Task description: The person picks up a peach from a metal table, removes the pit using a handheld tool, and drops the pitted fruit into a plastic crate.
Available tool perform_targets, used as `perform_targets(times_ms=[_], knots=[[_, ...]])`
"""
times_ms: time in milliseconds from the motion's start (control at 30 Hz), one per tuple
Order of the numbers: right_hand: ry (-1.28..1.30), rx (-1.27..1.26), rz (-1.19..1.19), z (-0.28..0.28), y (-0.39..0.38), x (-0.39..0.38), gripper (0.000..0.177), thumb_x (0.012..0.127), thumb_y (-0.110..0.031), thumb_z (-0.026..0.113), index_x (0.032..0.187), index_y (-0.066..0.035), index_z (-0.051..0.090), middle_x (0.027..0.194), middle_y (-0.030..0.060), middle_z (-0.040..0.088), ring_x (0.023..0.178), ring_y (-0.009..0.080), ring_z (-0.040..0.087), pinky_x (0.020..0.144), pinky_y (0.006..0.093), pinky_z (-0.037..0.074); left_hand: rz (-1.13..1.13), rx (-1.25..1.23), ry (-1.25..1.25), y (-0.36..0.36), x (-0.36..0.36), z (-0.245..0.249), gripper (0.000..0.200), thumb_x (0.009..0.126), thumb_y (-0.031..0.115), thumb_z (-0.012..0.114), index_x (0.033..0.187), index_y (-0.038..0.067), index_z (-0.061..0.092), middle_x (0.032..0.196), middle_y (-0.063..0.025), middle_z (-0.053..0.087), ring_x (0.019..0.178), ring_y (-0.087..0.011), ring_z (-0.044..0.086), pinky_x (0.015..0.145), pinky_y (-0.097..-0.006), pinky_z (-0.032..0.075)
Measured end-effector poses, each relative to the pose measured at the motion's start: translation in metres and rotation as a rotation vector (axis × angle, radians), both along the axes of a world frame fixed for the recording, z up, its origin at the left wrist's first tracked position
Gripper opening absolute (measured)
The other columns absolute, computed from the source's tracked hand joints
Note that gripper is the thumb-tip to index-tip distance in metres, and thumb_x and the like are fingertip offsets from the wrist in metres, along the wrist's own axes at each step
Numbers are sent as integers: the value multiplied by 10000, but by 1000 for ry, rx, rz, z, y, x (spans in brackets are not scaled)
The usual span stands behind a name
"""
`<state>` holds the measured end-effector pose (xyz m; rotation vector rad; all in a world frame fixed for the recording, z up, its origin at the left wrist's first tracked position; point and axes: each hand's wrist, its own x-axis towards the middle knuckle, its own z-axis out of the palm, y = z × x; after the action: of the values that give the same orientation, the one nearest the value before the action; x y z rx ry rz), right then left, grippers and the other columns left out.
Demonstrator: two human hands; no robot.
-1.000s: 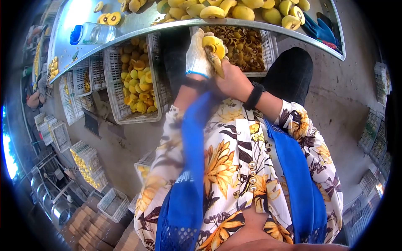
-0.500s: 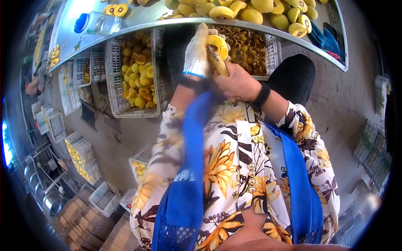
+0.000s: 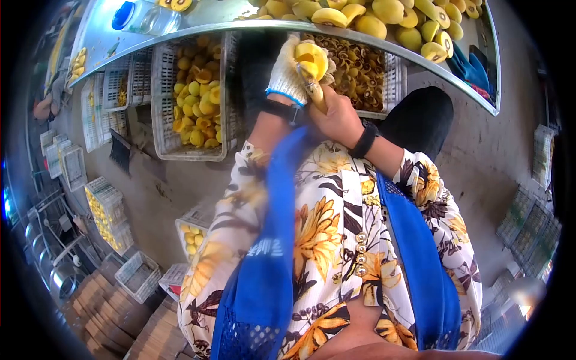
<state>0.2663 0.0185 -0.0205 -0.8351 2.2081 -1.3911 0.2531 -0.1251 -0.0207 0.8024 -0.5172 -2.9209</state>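
My left hand [image 3: 287, 73], in a white knitted glove with a blue cuff, holds a yellow fruit half [image 3: 312, 59] just below the table's front edge. My right hand [image 3: 339, 117] is bare and closed round the light handle of a pitting tool [image 3: 316, 96]. The tool's metal tip touches the fruit. Below the hands on the right, a white crate [image 3: 393, 84] holds many brown-edged fruit pieces [image 3: 357, 66]. Another white crate [image 3: 157, 108], to the left, contains yellow fruit halves [image 3: 195, 105].
The metal table [image 3: 210, 25] carries piled fruit halves [image 3: 372, 27], a clear jar with a blue lid [image 3: 159, 21] and a blue glove [image 3: 471, 69]. More crates [image 3: 108, 207] stand on the floor at the left, others [image 3: 531, 219] at the right. A person's arm [image 3: 43, 108] shows at far left.
The fruit half has turned in my left hand, from its ring-shaped cut face showing to a tilted side view. The whole view has shifted slightly.
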Motion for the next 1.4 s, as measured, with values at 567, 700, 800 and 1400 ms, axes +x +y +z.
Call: perform_targets(times_ms=[567,700,800,1400], knots=[[24,40,-300,11,-16,-46,251,772,-199,676,943,-19,637,708,141,634,628,202,615,618,312,480,334,-617,-217,26,15,17,351,897,362,555,923,15,606,761,-67,635,586,-105,544,529,-214,443],[59,157,-333,14,-18,-45,277,758,-230,674,912,-5,625,728,183,628,649,273,625,626,334,483,301,-793,-263,35,17,21,351,897,353,560,952,10,604,758,-56,644,560,-74,523,489,-189,401],[86,153,-307,20,-13,-49,255,747,-235,653,837,-4,593,707,203,609,650,344,608,609,370,477,305,-925,-253,49,19,32,350,898,338,562,983,0,600,777,-65,646,576,-74,526,508,-188,412],[-9,-107,-97,10,-6,-36,221,777,-190,675,848,1,589,583,97,538,503,143,479,535,306,438,482,-677,-419,-93,127,-2,333,891,321,531,1018,14,534,947,-138,605,872,-234,596,772,-366,511]])
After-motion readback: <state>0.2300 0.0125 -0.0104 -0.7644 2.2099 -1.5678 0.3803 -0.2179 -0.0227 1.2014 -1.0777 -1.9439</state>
